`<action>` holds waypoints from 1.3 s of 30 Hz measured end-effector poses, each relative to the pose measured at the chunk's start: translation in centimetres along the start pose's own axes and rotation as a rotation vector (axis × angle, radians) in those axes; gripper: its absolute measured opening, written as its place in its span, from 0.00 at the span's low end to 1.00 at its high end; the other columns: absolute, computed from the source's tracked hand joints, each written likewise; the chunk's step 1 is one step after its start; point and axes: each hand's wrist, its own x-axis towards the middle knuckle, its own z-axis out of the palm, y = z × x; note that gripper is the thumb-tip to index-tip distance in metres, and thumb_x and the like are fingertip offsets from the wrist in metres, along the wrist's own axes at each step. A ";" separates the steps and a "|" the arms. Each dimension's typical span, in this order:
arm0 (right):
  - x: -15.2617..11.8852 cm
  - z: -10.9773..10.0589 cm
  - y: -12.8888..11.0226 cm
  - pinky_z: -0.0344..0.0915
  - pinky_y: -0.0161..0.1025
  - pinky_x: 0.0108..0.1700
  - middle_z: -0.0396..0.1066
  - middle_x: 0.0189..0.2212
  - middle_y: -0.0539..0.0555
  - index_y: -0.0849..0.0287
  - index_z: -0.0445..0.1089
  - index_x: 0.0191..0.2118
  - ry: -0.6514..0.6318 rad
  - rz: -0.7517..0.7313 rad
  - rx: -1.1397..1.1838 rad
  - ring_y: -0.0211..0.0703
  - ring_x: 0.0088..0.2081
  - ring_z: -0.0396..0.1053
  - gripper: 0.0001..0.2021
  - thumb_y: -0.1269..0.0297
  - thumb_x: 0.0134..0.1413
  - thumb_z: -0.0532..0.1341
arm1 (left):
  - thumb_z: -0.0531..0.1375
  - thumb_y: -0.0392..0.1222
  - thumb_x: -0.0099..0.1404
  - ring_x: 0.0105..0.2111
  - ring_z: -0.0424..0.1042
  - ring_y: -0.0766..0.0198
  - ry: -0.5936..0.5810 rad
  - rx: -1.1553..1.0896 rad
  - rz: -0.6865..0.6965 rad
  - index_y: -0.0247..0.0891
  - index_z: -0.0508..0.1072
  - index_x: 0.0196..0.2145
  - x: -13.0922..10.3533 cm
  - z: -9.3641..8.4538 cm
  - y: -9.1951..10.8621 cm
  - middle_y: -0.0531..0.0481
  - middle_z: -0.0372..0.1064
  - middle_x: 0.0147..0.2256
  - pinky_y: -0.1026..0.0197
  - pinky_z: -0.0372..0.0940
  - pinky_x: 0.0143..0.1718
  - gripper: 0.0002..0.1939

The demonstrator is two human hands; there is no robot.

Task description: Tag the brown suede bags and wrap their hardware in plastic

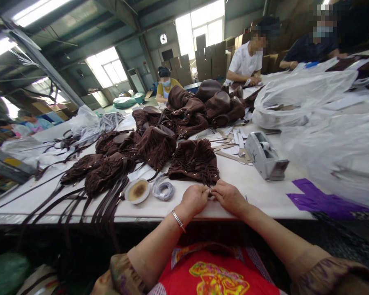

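My left hand (pixel 196 199) and my right hand (pixel 229 197) meet at the near edge of the white table, fingers pinched together. A small dark bit shows between the fingertips, too little to name. Just beyond them lies a dark brown fringed bag (pixel 194 160) with small metal eyelets; its near corner comes close to my fingers, and I cannot tell if they touch it. Left of my hands are a coil of thin grey cord (pixel 163 191) and a white bowl (pixel 137 191) with a brownish patch inside.
Brown bags (pixel 189 108) are heaped mid-table, with long straps (pixel 106 209) hanging over the front edge. A grey tape dispenser (pixel 266 157), paper strips (pixel 233 141), purple plastic (pixel 322 198) and clear plastic bags (pixel 341 151) lie to the right. Several people work across the table.
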 end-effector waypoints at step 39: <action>0.6 0.1 3.5 0.66 0.48 0.51 0.70 0.41 0.61 0.58 0.69 0.31 0.346 0.152 -0.080 0.50 0.45 0.68 0.06 0.71 0.54 0.56 | 0.64 0.57 0.59 0.43 0.70 0.53 0.053 0.226 -0.118 0.38 0.73 0.45 -6.9 0.3 -0.5 0.43 0.69 0.43 0.56 0.66 0.45 0.23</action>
